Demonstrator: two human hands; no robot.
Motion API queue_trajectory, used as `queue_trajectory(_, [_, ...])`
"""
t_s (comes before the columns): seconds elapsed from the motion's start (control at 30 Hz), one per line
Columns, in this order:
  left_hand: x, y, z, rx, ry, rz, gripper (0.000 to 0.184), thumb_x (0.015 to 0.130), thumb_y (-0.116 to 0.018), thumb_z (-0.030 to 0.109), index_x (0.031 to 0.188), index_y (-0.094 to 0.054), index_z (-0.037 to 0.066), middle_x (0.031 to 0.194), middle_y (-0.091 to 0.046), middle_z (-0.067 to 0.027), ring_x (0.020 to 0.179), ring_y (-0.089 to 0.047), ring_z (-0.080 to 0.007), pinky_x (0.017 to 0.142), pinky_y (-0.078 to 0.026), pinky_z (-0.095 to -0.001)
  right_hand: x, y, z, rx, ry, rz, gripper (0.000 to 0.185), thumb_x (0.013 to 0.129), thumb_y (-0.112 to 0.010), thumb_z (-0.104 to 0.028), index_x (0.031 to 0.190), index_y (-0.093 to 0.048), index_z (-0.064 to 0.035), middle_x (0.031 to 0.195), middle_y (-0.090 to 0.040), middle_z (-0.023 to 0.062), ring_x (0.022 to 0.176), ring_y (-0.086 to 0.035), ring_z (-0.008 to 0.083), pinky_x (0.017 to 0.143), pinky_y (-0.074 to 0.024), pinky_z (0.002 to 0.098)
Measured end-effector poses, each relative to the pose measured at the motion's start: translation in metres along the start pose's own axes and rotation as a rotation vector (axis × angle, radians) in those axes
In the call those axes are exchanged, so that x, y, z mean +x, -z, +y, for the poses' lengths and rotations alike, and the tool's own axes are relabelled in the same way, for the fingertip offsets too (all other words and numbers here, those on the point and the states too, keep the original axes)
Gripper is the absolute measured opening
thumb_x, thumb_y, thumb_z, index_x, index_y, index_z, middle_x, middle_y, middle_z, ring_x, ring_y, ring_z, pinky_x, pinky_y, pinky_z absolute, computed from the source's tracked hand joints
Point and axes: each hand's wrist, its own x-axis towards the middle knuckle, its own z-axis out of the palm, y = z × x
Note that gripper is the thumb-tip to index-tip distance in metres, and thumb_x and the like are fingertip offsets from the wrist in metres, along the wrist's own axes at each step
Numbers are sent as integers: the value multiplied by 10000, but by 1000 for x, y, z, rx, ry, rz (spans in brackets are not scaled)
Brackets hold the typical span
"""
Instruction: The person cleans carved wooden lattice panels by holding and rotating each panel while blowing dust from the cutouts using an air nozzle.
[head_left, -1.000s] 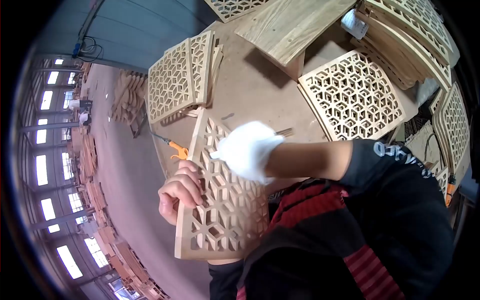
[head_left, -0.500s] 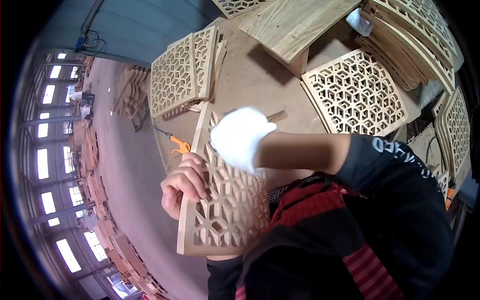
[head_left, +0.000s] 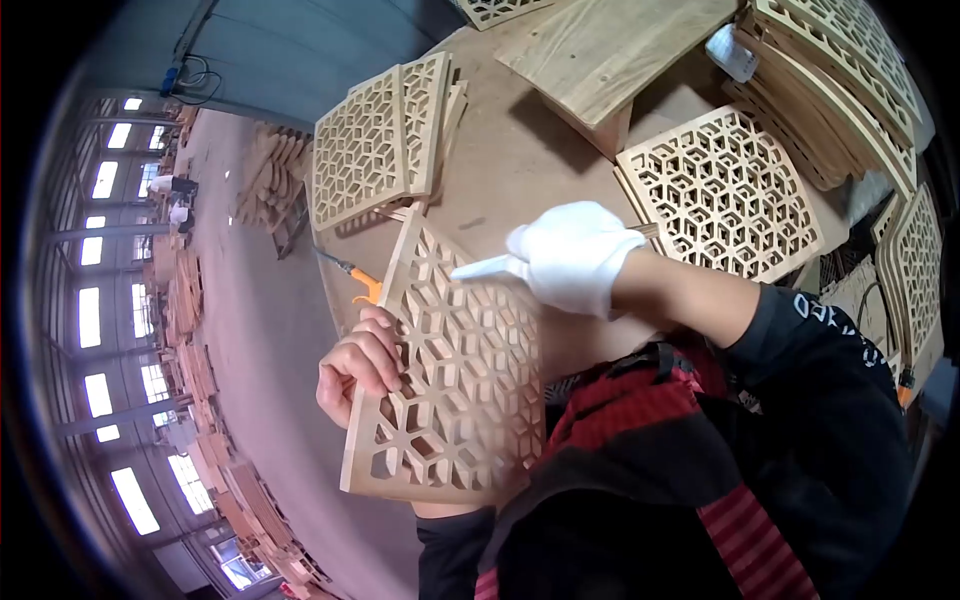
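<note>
My bare left hand grips the left edge of a wooden lattice panel, which is tilted in front of my body. My right hand, in a white glove, is closed above the panel's upper right part. A thin pale tip points left from it over the lattice; whether this is a gloved finger or a tool is unclear. A small brown end sticks out behind the glove, and most of that held thing is hidden.
An orange air gun lies beyond the panel. Lattice panels lean at the left; more lie at the right. A wooden board stands at the back, beside stacked curved pieces. A person is far off.
My gloved right hand has moved right, off the panel's upper left part, and the pale tip shows more. My left hand keeps its hold; the panel has shifted slightly.
</note>
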Motion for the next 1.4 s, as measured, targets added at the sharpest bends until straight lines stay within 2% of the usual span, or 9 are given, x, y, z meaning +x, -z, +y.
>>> queue_trajectory(0.13, [2,-5,-1,4,-5,50,528,963,-300,320,460,-386,183,438,-467,22,462,-368,-136,724,-335,-295,5,-15,0,63,-45,83,426,988,-407,-389,869,-669,-76,765,-658,181,732,-634,390,687,-499,473])
queue_trajectory(0.37, [3,4,0,-4,22,-43,508,930,-298,317,465,-418,149,440,-498,-17,462,-405,-164,742,-354,-329,27,-14,-14,-12,-9,-104,162,810,-572,-111,857,-710,-40,827,-701,159,758,-687,328,685,-546,416])
queue_trajectory(0.47, [8,-14,3,47,46,-174,511,924,-315,328,457,-420,149,436,-491,-18,476,-402,-169,781,-362,-334,50,-25,-19,-128,91,-115,195,799,-582,-141,931,-700,-61,786,-682,164,733,-672,353,674,-537,425])
queue_trajectory(0.57, [3,-19,-2,-23,22,68,521,923,-320,348,457,-431,146,436,-494,-23,461,-393,-172,762,-370,-341,49,-26,-22,-83,81,-65,176,802,-610,-162,900,-696,-45,811,-689,158,775,-681,336,694,-543,418])
queue_trajectory(0.6, [5,-18,-1,-19,28,-3,522,924,-323,354,458,-434,144,437,-496,-25,465,-396,-172,766,-368,-339,50,-28,-19,-71,94,-52,178,806,-613,-173,897,-696,-44,813,-689,158,781,-680,335,696,-541,420])
queue_trajectory(0.77, [10,-12,-3,26,41,-136,534,930,-328,365,466,-449,131,451,-506,-32,481,-406,-170,776,-364,-333,34,-6,-17,-49,15,-124,393,981,-455,-341,898,-698,-43,819,-680,174,786,-663,355,718,-520,433])
queue_trajectory(0.87, [12,-18,-1,2,64,-9,541,930,-335,368,458,-441,126,453,-506,-36,472,-401,-178,769,-364,-334,62,-40,-13,-88,0,-53,414,983,-450,-353,903,-695,-28,820,-679,174,781,-663,351,713,-517,439])
queue_trajectory(1.17, [15,-26,-6,73,70,-153,560,924,-346,389,441,-434,121,425,-480,-26,444,-387,-176,722,-363,-335,53,-31,-17,-33,-13,-54,198,832,-575,-187,914,-701,-58,888,-685,184,789,-676,325,711,-539,427])
queue_trajectory(1.4, [8,-8,-1,-31,89,-107,534,911,-360,377,458,-457,112,447,-505,-41,473,-415,-175,794,-359,-333,40,-21,-3,-73,30,-66,222,881,-546,-246,891,-710,-98,872,-689,152,799,-664,334,698,-528,426])
